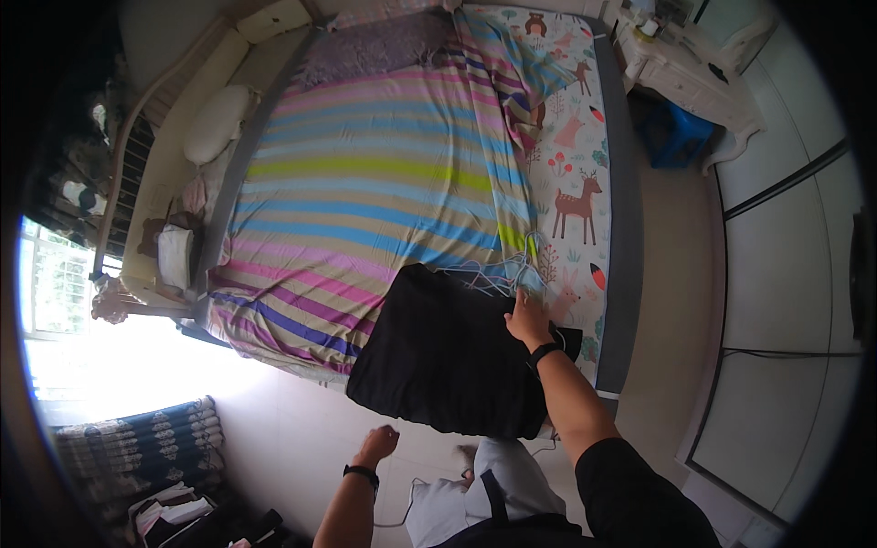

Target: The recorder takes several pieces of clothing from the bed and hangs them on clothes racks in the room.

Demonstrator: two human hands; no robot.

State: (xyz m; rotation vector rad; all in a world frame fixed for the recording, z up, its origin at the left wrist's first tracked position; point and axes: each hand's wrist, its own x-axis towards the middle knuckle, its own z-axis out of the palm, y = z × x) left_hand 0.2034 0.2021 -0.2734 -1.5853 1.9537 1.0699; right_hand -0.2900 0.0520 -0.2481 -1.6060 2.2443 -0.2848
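A black garment (452,356) lies spread over the near edge of the bed, on top of a striped bed sheet (370,171). Several wire clothes hangers (497,270) lie tangled at the garment's upper right edge. My right hand (531,318) is at that edge, next to the hangers; its fingertips are hard to make out, so whether it grips one cannot be told. My left hand (378,444) is curled over the floor, below the garment's lower left edge and apart from it. Whether it holds something is unclear.
A purple pillow (380,51) lies at the bed's far end. A white dressing table (685,82) with a blue plastic stool (675,133) under it stands at the upper right. White wardrobe doors (781,274) line the right side. Folded patterned fabric (144,445) and a pile of clothes (181,510) are at lower left.
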